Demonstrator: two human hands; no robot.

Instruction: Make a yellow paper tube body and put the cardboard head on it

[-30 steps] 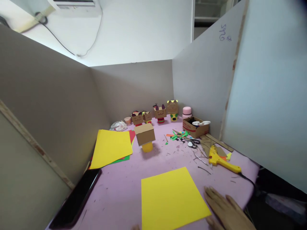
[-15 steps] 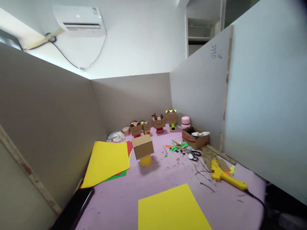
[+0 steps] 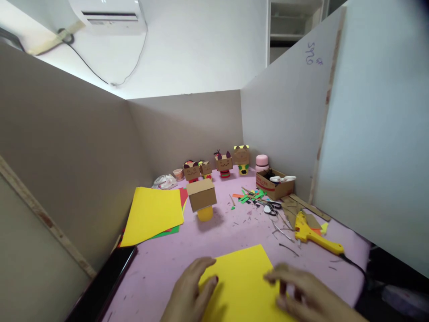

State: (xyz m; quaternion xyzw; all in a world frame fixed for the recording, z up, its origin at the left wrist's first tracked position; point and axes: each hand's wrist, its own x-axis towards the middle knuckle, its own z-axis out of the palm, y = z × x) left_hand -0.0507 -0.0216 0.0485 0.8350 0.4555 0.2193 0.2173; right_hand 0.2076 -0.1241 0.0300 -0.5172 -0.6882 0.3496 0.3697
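A sheet of yellow paper (image 3: 243,281) lies on the near part of the pink table (image 3: 181,255). Over its left edge is my left hand (image 3: 192,290), thumb and fingers apart, holding nothing. My right hand (image 3: 301,290) hovers by the sheet's right edge, slightly blurred, with its fingers spread and nothing in them. Whether either hand touches the paper I cannot tell. Beyond the sheet stands a cardboard box head (image 3: 203,197) on a yellow cylinder base (image 3: 205,213).
More coloured paper (image 3: 154,214) is stacked at the left, behind a black phone-like slab (image 3: 103,286). To the right are a yellow glue gun (image 3: 317,237), scissors (image 3: 273,205), paper scraps and a cardboard box (image 3: 275,185). Several cardboard figures (image 3: 224,164) stand at the back.
Both hands have come into view from the bottom, over the yellow sheet. The camera has tilted down a little, so the scene sits higher in the picture.
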